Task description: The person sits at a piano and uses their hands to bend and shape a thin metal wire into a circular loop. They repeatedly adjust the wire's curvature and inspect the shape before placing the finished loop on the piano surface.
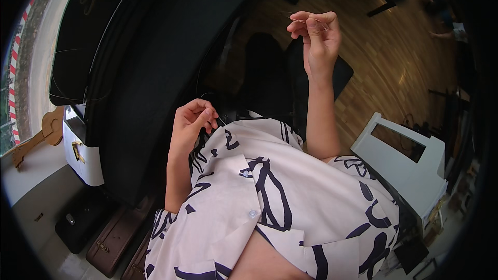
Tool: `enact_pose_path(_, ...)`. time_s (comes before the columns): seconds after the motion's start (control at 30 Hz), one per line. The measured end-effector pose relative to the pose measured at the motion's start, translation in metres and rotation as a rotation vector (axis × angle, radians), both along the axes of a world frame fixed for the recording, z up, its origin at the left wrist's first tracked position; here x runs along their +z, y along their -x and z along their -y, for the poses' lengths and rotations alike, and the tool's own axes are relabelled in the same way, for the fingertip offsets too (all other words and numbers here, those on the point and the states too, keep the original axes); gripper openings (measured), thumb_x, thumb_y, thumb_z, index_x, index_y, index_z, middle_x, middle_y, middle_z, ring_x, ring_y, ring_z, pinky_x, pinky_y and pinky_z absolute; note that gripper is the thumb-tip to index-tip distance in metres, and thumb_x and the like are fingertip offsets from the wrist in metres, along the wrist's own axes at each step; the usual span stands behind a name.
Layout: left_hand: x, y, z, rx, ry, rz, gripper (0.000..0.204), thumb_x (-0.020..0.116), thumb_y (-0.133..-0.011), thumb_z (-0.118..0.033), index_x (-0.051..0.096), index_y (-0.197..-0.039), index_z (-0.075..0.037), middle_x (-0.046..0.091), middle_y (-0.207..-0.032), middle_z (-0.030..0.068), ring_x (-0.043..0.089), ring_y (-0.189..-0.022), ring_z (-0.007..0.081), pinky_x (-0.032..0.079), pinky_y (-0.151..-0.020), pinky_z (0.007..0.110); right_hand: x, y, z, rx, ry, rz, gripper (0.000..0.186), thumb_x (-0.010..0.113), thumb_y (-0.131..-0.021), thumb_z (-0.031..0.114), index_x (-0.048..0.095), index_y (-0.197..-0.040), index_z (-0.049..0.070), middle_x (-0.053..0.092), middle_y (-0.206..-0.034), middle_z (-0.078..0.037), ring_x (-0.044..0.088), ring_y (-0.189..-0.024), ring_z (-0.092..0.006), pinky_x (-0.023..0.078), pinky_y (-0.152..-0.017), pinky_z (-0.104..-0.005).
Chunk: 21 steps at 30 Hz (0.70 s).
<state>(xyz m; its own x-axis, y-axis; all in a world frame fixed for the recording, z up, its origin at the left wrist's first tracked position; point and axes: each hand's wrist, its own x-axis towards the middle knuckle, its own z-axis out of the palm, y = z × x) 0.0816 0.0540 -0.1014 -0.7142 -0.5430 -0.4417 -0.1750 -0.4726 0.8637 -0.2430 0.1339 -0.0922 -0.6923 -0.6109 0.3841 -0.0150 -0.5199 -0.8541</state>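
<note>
My right hand [320, 39] is raised above the dark items in front of me, its fingers pinched on a thin, pale string [310, 21]. Lower and to the left, my left hand [194, 122] is closed near the front of my patterned shirt, with a short length of thin strand [222, 120] sticking out between its fingertips. Whether both hands hold one and the same strand cannot be made out. Fine curved lines also show against the black surface [150, 67] at my left.
A small guitar-shaped wooden piece [46, 130] and a white box [85, 161] stand at the left. Brown [111, 243] and black [78, 223] cases lie below them. A pale grey frame-like piece [397, 163] is at my right. Another person [448, 33] is blurred at far right.
</note>
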Motion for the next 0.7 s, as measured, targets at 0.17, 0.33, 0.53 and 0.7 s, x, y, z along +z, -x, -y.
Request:
enact_pose_path(0.17,-0.019,-0.021,0.007,-0.103,0.086,0.374,0.016,0.06,-0.099,-0.011,0.066,-0.092,0.002,0.067,-0.077,0.0057,0.059,-0.057,0.008,0.042,-0.048,0.021,0.006,0.017,-0.007,0.024,0.053,-0.009,0.01,0.061,-0.103,0.014,0.057,-0.101,0.006,0.073,-0.095,-0.018,0.073,-0.077,-0.022,0.057,-0.065,-0.0296)
enact_pose_path(0.33,-0.037,-0.049,0.009,-0.078,0.083,0.535,0.025,0.058,-0.101,-0.018,0.066,-0.088,0.002,0.064,-0.07,0.0046,0.052,-0.05,0.0065,0.036,-0.045,0.021,0.015,0.032,-0.009,0.028,0.126,-0.01,0.009,0.061,-0.103,0.014,0.058,-0.103,0.006,0.073,-0.094,-0.017,0.072,-0.076,-0.0217,0.057,-0.064,-0.0289)
enact_pose_path(0.53,-0.017,-0.03,0.014,-0.158,0.087,0.367,0.031,0.055,-0.105,-0.019,0.065,-0.085,0.002,0.064,-0.068,0.0034,0.052,-0.048,0.0058,0.035,-0.044,0.021,0.049,0.015,-0.004,-0.033,0.137,-0.23,0.008,0.062,-0.102,0.012,0.059,-0.103,0.005,0.073,-0.092,-0.017,0.072,-0.071,-0.0216,0.057,-0.061,-0.0287)
enact_pose_path(0.7,0.041,0.031,0.038,0.029,0.388,-0.098,0.037,0.046,-0.111,-0.028,0.067,-0.099,-0.001,0.067,-0.087,0.0045,0.065,-0.071,0.0092,0.047,-0.059,0.021,0.072,-0.011,0.009,-0.09,0.165,-0.474,0.007,0.066,-0.098,0.005,0.061,-0.102,0.003,0.074,-0.089,-0.017,0.073,-0.07,-0.0209,0.058,-0.061,-0.0255)
